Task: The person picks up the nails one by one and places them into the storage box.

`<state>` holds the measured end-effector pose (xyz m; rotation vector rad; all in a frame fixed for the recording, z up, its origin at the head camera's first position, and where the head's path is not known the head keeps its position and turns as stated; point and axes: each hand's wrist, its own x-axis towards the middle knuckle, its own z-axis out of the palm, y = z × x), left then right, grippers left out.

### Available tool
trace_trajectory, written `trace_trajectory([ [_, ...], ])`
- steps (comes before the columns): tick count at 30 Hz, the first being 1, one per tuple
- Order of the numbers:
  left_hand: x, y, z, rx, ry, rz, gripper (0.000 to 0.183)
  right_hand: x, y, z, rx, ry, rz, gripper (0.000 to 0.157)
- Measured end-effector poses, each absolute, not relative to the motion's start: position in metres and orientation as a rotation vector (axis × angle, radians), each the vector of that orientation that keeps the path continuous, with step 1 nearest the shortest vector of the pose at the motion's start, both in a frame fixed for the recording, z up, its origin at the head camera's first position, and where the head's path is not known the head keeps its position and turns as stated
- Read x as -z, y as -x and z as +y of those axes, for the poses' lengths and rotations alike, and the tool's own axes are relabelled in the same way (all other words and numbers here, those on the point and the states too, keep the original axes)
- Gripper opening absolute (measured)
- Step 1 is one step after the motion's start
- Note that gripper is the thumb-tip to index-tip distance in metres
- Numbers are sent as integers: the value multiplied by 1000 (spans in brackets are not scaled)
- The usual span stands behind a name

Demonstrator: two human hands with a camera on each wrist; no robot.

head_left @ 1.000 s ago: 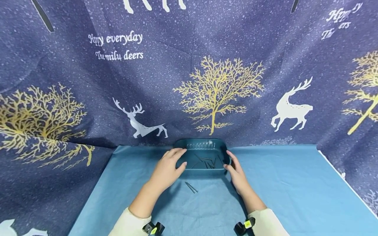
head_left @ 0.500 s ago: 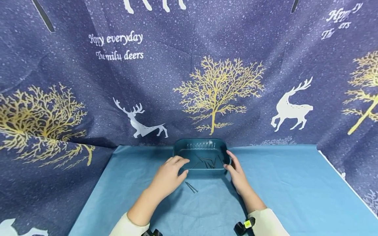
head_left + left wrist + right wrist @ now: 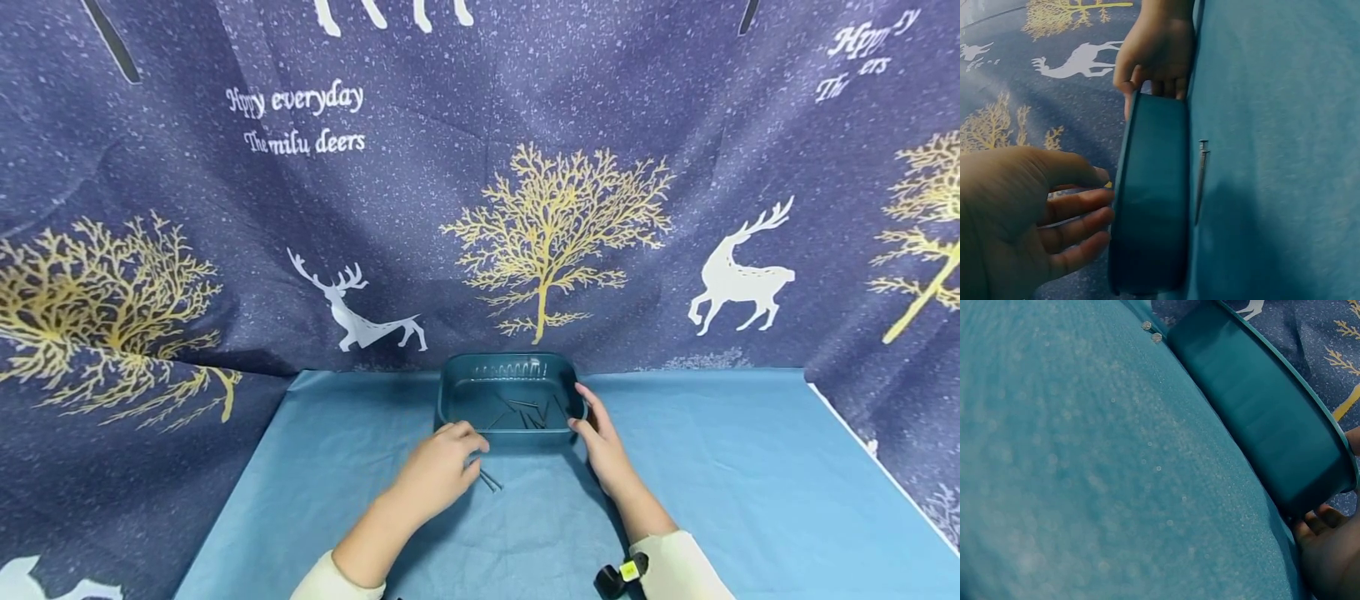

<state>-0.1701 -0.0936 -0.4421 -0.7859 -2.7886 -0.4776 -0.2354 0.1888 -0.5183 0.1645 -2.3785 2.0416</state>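
A teal plastic basket-like tray (image 3: 517, 437) stands at the back of the table, with several dark nails (image 3: 531, 413) lying loose inside. My right hand (image 3: 604, 437) grips its right end, thumb at the rim and fingers against the outer wall. Bent and holding nothing, the fingers of my left hand (image 3: 441, 468) hover by the tray's front left corner. Just beyond those fingers, two nails (image 3: 492, 481) lie side by side on the cloth, their points partly hidden by the hand. In the left wrist view, the nail pair (image 3: 1202, 169) lies along the tray's outer wall.
A light blue cloth (image 3: 720, 483) covers the table. Right behind the tray hangs a dark blue curtain (image 3: 480, 208) printed with deer and trees. A black wrist camera (image 3: 611, 581) sits at my right sleeve.
My left hand has left the tray's left end, moving down toward me, and is now near the two loose nails. The right hand and tray stay put.
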Motion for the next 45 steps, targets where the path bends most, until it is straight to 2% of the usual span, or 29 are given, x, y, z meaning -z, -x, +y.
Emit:
trace_trajectory([
  [13, 459, 167, -87, 382, 884, -2925, 12, 517, 235, 188, -2052, -173, -2364, 61],
  [22, 464, 167, -81, 349, 946, -2959, 14, 515, 234, 188, -2034, -152, -2380, 60],
  [45, 479, 169, -81, 425, 907, -2943, 7, 517, 234, 188, -2032, -170, -2385, 60],
])
